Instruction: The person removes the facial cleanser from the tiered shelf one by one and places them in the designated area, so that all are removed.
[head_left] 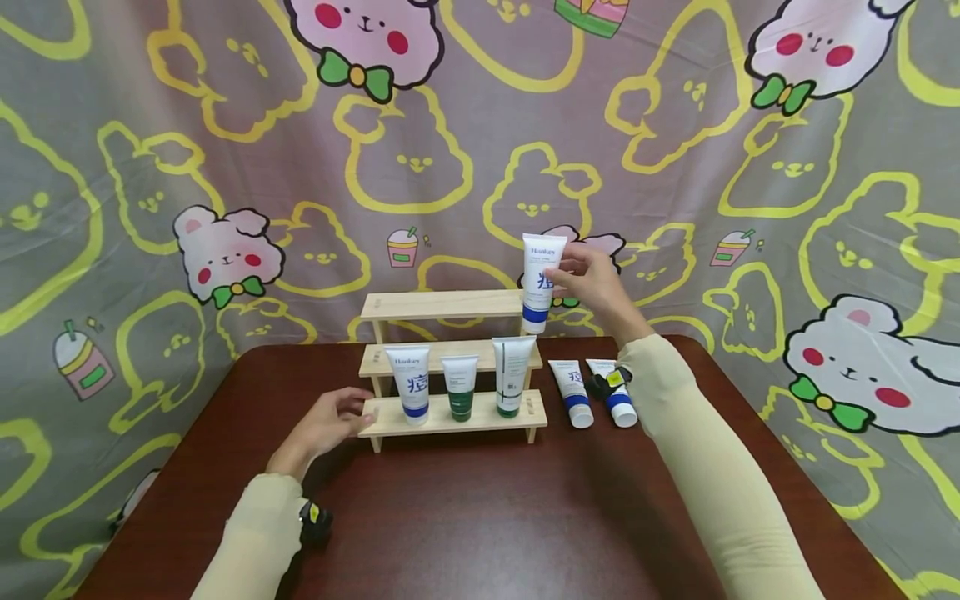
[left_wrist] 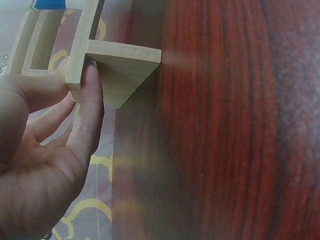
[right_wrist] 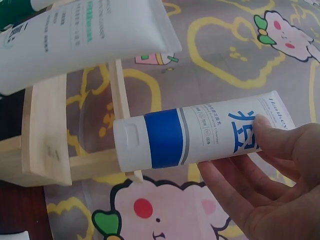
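My right hand (head_left: 594, 283) pinches a white cleanser tube with a blue band (head_left: 542, 279), cap down, by the right end of the rack's top tier. In the right wrist view, thumb and fingers grip this tube (right_wrist: 200, 132) near its flat end. My left hand (head_left: 330, 423) holds the left end of the three-tier wooden rack (head_left: 450, 429); the left wrist view has the thumb above the shelf board (left_wrist: 82, 50) and a finger beneath. On the lowest tier stand a blue-banded tube (head_left: 408, 387), a small green-and-white tube (head_left: 461, 385) and a taller white tube with a green cap (head_left: 512, 375).
Two more blue-banded tubes lie right of the rack on the dark wooden table (head_left: 465, 517): one (head_left: 572, 392) beside it, the other (head_left: 621, 407) partly behind my right wrist. A patterned cloth (head_left: 465, 125) hangs behind and along both sides.
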